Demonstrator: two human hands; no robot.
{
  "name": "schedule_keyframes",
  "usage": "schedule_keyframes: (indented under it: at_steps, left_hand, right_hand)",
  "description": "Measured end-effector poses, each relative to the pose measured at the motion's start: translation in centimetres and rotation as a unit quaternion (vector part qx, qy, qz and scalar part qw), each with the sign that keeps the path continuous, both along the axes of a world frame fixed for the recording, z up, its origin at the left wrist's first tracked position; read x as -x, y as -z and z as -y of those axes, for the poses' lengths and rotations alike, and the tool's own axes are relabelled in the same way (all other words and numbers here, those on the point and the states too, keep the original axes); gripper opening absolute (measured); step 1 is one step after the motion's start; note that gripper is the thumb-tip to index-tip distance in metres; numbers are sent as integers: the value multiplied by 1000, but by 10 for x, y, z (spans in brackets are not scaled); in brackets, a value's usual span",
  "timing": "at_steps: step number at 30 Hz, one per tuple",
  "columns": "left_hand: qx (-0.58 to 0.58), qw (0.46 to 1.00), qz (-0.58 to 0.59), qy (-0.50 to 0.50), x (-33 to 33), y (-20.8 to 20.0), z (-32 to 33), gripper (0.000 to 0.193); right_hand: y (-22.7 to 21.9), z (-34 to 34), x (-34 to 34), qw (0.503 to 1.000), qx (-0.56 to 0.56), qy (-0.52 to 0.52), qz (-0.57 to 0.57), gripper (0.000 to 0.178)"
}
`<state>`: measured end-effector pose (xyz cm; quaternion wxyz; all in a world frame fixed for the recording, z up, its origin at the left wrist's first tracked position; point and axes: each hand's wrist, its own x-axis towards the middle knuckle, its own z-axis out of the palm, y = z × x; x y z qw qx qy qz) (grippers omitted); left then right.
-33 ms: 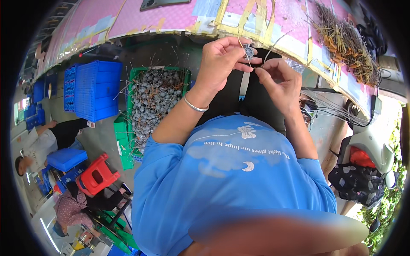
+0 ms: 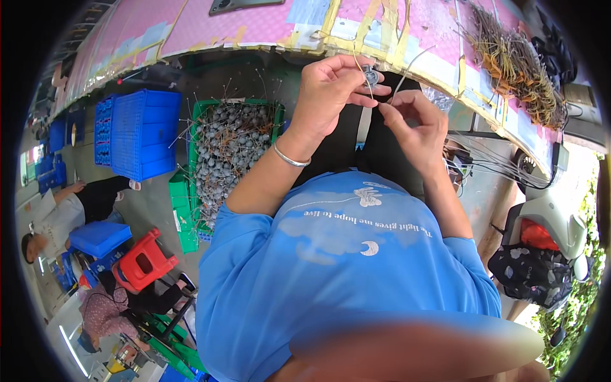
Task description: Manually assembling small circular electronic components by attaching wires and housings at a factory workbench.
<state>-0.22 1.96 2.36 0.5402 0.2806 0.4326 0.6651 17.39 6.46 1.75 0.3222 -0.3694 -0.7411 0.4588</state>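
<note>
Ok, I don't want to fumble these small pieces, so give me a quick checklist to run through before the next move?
1. Grey part secure in the left hand: ok, held at the fingertips.
2. Wire under control: ok, the right hand pinches it, with a long end sticking up free.
3. Wire fastened to the part: cannot tell, fingers and small size hide the joint.
4. Work held over the tabletop: not ok, both hands are at the near edge of the pink table.
5. Wire bundle clear of the hands: ok, it lies apart on the right.
</note>
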Motion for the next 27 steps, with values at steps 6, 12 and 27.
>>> schedule_keyframes:
  at_steps: [6,12,27]
  left_hand:
    - [-7,997,68,43,-1,-8,8,26]
    - [-11,991,-28,134,-15,-19,15,22]
    - [-8,999,-8,35,-27,-8,10,14]
  right_hand:
    - [38,-18,6,931,-350,11,-107,15]
    - [10,-37,6,893,254,-134,-347,31]
    - [13,-40,10,873,341,-94,-336,13]
